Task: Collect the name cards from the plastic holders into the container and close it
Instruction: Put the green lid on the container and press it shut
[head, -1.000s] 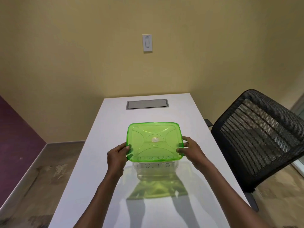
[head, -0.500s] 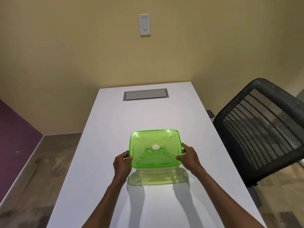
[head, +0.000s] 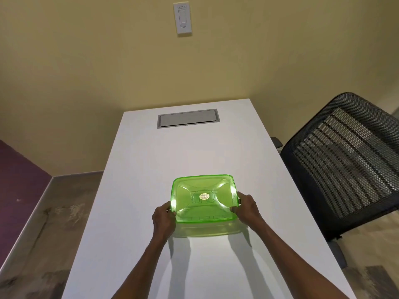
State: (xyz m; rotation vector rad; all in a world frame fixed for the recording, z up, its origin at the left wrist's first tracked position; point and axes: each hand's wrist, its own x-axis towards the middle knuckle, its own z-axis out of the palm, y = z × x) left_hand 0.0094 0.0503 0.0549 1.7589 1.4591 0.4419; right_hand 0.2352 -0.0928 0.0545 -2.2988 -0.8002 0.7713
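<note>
The left hand (head: 163, 219) and right hand (head: 247, 209) curl their fingers (head: 234, 209) round opposite edges of the green lid (head: 204, 198), which sits between them on the clear container (head: 210, 229) resting on the white surface (head: 151, 169). Beyond the fingers lies a grey hatch (head: 187, 121); to their right stands a mesh chair (head: 345, 160).

One container (head: 207, 228), one green lid (head: 204, 198), two hands, one table (head: 172, 152), one chair (head: 345, 160), one wall switch (head: 182, 17)

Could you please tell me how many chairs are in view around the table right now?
1: a black mesh chair stands at the right side of the white table. Others may sit outside the frame.
</note>
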